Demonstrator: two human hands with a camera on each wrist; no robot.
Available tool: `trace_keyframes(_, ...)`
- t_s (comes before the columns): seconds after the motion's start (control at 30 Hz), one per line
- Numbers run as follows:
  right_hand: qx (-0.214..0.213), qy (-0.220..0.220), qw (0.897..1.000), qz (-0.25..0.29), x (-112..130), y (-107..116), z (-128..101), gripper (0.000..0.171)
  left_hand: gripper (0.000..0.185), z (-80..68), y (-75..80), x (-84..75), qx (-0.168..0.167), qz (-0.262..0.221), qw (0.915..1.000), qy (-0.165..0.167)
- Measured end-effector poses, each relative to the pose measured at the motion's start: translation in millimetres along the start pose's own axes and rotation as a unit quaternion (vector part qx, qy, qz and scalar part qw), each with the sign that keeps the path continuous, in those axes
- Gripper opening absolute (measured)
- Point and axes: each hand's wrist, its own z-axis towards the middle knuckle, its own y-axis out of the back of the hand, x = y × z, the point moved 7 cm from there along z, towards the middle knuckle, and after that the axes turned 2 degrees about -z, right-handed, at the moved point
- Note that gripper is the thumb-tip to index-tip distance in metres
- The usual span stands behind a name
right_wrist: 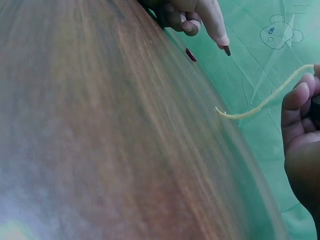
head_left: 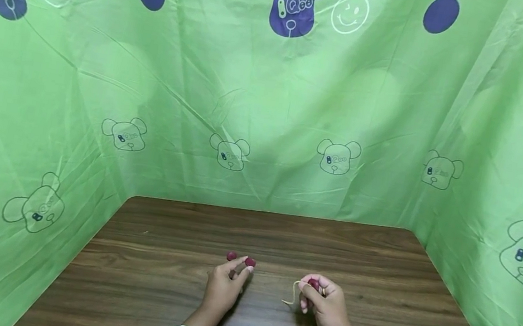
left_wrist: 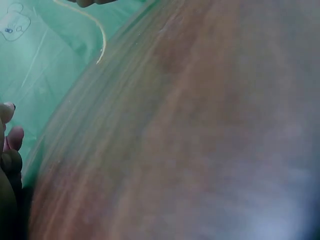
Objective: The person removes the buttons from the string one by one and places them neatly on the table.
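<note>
Between thumb and index finger my left hand (head_left: 222, 288) pinches a dark red round disc (head_left: 250, 262) by its edge. In the right wrist view that disc (right_wrist: 227, 50) shows thin and edge-on at the fingertip. A second red disc (head_left: 231, 256) lies on the table just beyond the left fingers. Off to the right, my right hand (head_left: 328, 303) grips another dark red round piece (head_left: 313, 284), partly covered by its fingers. A thin yellow string (head_left: 294, 292) hangs from this hand, its free end curving down toward the table.
The brown wood-grain table (head_left: 170, 228) spreads under both hands. Green curtain (head_left: 292, 94) with bear-head prints surrounds it at the back and on both sides. The right hand wears a ring (head_left: 323, 292).
</note>
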Motion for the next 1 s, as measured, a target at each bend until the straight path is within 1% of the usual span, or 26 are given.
trace_keyframes(0.1, 0.001, 0.001, 1.000, 0.000, 0, 0, 0, 0.022, 0.028, 3.4, -1.4, 1.4, 0.000, 0.014, 0.9998, 0.017)
trace_keyframes(0.17, 0.003, 0.001, 1.000, -0.001, 0, 0, -1, 0.026, 0.030, 5.3, -1.7, 1.8, -0.002, 0.037, 0.9990, 0.023)
trace_keyframes(0.23, 0.003, 0.000, 1.000, -0.002, 0, 0, -1, 0.028, 0.031, 7.5, -2.4, 0.9, -0.005, 0.064, 0.9977, 0.019)
trace_keyframes(0.3, 0.004, 0.000, 1.000, -0.003, 0, 0, -1, 0.029, 0.031, 9.6, -2.9, -0.2, -0.014, 0.094, 0.9954, 0.002)
trace_keyframes(0.33, 0.005, -0.001, 1.000, -0.003, 0, -1, -1, 0.029, 0.030, 12.2, -4.5, 4.2, -0.026, 0.111, 0.9933, -0.018)
trace_keyframes(0.4, 0.006, -0.001, 1.000, -0.003, 0, -1, -1, 0.029, 0.030, 13.2, -5.2, 3.6, -0.040, 0.137, 0.9890, -0.041)
trace_keyframes(0.47, 0.007, -0.001, 1.000, -0.003, 0, -1, -1, 0.029, 0.031, 15.4, -8.3, 12.8, -0.052, 0.164, 0.9833, -0.060)
trace_keyframes(0.53, 0.006, -0.002, 1.000, -0.004, 0, -1, -1, 0.028, 0.031, 17.0, -9.6, 14.0, -0.049, 0.178, 0.9816, -0.049)
trace_keyframes(0.57, 0.004, -0.002, 1.000, -0.005, 0, -1, -1, 0.029, 0.031, 16.5, -9.1, 9.7, -0.041, 0.182, 0.9820, -0.031)
trace_keyframes(0.63, 0.003, -0.004, 1.000, -0.007, 0, -1, -1, 0.029, 0.031, 18.9, -10.5, 11.3, -0.031, 0.187, 0.9819, -0.002)
trace_keyframes(0.67, 0.003, -0.005, 1.000, -0.007, 0, -1, -1, 0.029, 0.031, 19.1, -9.5, 7.4, -0.026, 0.189, 0.9816, 0.014)
trace_keyframes(0.7, 0.002, -0.005, 1.000, -0.007, 0, -1, -1, 0.029, 0.031, 19.3, -9.5, 3.9, -0.020, 0.192, 0.9807, 0.035)
trace_keyframes(0.73, 0.002, -0.006, 1.000, -0.007, -1, -1, -1, 0.029, 0.031, 20.0, -10.1, 4.4, -0.017, 0.196, 0.9793, 0.045)
trace_keyframes(0.83, 0.000, -0.007, 1.000, -0.007, -1, -1, -1, 0.029, 0.031, 21.6, -11.8, 4.1, -0.016, 0.218, 0.9741, 0.058)
trace_keyframes(1.0, -0.003, -0.009, 1.000, -0.007, -2, 0, 0, 0.029, 0.030, 24.2, -13.9, 1.8, -0.026, 0.242, 0.9684, 0.056)
